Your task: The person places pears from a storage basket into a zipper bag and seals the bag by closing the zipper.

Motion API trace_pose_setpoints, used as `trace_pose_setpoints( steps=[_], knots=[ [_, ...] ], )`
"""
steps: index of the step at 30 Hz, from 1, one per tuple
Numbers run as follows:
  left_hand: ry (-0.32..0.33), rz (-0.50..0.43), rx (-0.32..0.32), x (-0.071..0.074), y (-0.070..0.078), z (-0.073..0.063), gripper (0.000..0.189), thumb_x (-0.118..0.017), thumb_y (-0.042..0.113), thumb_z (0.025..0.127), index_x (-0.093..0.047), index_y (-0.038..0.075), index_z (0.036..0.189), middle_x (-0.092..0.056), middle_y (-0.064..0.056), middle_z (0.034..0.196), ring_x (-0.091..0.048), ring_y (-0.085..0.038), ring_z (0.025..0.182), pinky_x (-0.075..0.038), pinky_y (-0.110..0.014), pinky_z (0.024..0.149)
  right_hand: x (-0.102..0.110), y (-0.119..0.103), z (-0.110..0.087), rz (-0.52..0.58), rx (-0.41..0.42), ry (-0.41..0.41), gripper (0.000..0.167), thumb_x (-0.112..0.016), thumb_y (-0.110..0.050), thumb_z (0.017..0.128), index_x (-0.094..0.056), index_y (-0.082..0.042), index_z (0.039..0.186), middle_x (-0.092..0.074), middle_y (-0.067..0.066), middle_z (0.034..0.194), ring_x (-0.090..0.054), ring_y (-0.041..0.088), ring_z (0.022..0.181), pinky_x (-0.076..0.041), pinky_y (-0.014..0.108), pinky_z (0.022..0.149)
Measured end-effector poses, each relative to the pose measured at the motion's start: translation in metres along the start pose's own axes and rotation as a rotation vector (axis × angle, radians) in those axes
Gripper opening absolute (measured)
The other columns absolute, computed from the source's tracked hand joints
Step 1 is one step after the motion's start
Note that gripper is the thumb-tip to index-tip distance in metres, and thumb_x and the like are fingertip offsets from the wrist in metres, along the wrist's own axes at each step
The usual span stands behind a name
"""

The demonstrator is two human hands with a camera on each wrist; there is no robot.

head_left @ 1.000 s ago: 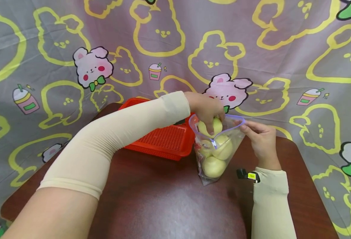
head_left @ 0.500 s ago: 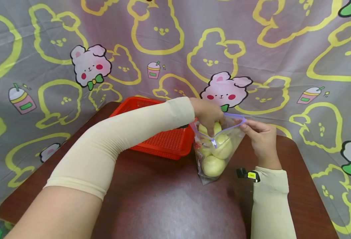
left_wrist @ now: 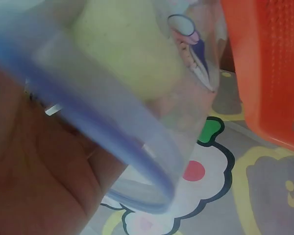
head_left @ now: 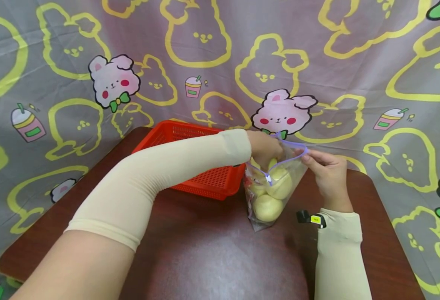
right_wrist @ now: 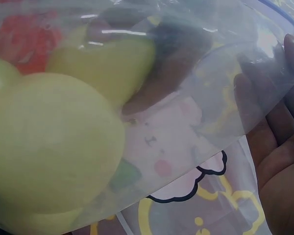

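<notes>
1. The clear bag (head_left: 296,173) is seen over the bench (head_left: 190,254), beside the basket (head_left: 210,193), with fruits (head_left: 268,208) inside.
2. One fruit (right_wrist: 103,71) is held within by the left hand (head_left: 266,148), fingers curled round it; the bag's rim (left_wrist: 88,123) is pinched by the right hand (head_left: 328,171).
3. The fruit is judged firm, smooth, bruisable, best cupped round its middle; the bag, limp, best taken by its rim.

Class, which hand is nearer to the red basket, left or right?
The left hand: it is in the mouth of the plastic bag, just right of the red basket. The right hand pinches the bag's rim on the side away from the basket.
</notes>
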State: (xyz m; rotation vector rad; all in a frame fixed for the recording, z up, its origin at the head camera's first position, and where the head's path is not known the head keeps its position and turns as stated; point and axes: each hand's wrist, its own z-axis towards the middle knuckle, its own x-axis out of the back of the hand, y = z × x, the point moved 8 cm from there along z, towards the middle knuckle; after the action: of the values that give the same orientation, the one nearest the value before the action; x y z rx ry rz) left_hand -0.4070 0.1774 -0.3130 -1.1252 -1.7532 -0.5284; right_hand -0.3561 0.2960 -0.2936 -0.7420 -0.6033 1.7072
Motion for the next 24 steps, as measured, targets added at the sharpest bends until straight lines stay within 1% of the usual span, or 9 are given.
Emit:
trace_pose_setpoints(
  steps=[4,6,9,11,14,16,18,22,24],
  knots=[
    [0.017,0.0,0.006,-0.004,-0.005,0.006,0.08,-0.076,0.049,0.081,-0.039,0.032,0.149,-0.044,0.009,0.143,-0.037,-0.011,0.118,-0.04,-0.022,0.091,0.0,0.0,0.001,-0.013,-0.006,0.002,0.017,-0.063,0.019,0.083,-0.064,0.023,0.1,-0.072,0.018,0.094,-0.07,0.023,0.09,-0.054,0.028,0.078],
    [0.037,0.004,-0.011,-0.005,-0.006,0.009,0.079,-0.076,0.049,0.08,-0.04,0.033,0.149,-0.045,0.009,0.142,-0.038,-0.011,0.117,-0.04,-0.022,0.09,-0.001,0.0,0.002,-0.022,-0.008,0.001,0.018,-0.064,0.018,0.084,-0.064,0.023,0.101,-0.072,0.017,0.094,-0.07,0.023,0.09,-0.054,0.027,0.076],
    [0.041,0.015,-0.017,-0.006,-0.008,0.013,0.073,-0.074,0.051,0.081,-0.046,0.032,0.146,-0.052,0.01,0.133,-0.042,-0.011,0.11,-0.041,-0.023,0.086,-0.001,-0.001,0.002,-0.036,-0.005,-0.002,0.018,-0.064,0.017,0.084,-0.064,0.023,0.101,-0.072,0.017,0.094,-0.07,0.023,0.09,-0.053,0.026,0.074],
    [0.028,0.007,0.008,-0.008,-0.011,0.014,0.065,-0.072,0.05,0.082,-0.052,0.03,0.141,-0.056,0.01,0.125,-0.044,-0.012,0.106,-0.042,-0.025,0.085,-0.002,-0.001,0.002,-0.029,-0.007,-0.005,0.018,-0.064,0.018,0.084,-0.064,0.023,0.102,-0.072,0.017,0.094,-0.07,0.023,0.09,-0.053,0.026,0.074],
    [0.02,0.001,0.035,-0.009,-0.015,0.016,0.053,-0.07,0.043,0.086,-0.059,0.026,0.135,-0.06,0.007,0.12,-0.05,-0.014,0.102,-0.043,-0.029,0.089,-0.003,-0.001,0.002,-0.016,-0.01,-0.011,0.019,-0.062,0.019,0.084,-0.064,0.022,0.102,-0.072,0.017,0.094,-0.07,0.023,0.09,-0.053,0.027,0.076],
    [0.035,-0.006,0.039,-0.008,-0.016,0.017,0.048,-0.071,0.035,0.086,-0.062,0.024,0.132,-0.062,0.005,0.118,-0.053,-0.015,0.102,-0.044,-0.031,0.091,-0.003,-0.002,0.002,-0.021,-0.009,-0.015,0.019,-0.062,0.019,0.084,-0.064,0.021,0.103,-0.072,0.016,0.094,-0.07,0.023,0.09,-0.053,0.027,0.077],
    [0.052,-0.002,0.004,-0.007,-0.014,0.019,0.048,-0.072,0.034,0.085,-0.063,0.023,0.13,-0.064,0.003,0.116,-0.054,-0.016,0.101,-0.044,-0.031,0.09,-0.003,-0.002,0.002,-0.021,-0.01,-0.016,0.019,-0.062,0.019,0.084,-0.064,0.021,0.103,-0.072,0.016,0.094,-0.07,0.023,0.09,-0.053,0.027,0.077],
    [0.065,-0.046,-0.002,-0.005,-0.015,0.024,0.049,-0.075,0.029,0.084,-0.064,0.022,0.13,-0.063,0.003,0.12,-0.054,-0.016,0.106,-0.044,-0.029,0.09,-0.001,-0.002,0.002,-0.009,-0.018,-0.014,0.019,-0.062,0.02,0.084,-0.064,0.021,0.103,-0.072,0.016,0.094,-0.07,0.023,0.091,-0.053,0.026,0.078],
    [0.059,-0.087,0.015,-0.006,-0.017,0.026,0.05,-0.077,0.026,0.083,-0.063,0.023,0.132,-0.061,0.003,0.125,-0.054,-0.016,0.109,-0.045,-0.029,0.091,0.0,-0.002,0.002,-0.017,-0.02,-0.012,0.019,-0.063,0.019,0.084,-0.065,0.02,0.103,-0.072,0.016,0.095,-0.07,0.022,0.091,-0.053,0.026,0.078]
  ],
)
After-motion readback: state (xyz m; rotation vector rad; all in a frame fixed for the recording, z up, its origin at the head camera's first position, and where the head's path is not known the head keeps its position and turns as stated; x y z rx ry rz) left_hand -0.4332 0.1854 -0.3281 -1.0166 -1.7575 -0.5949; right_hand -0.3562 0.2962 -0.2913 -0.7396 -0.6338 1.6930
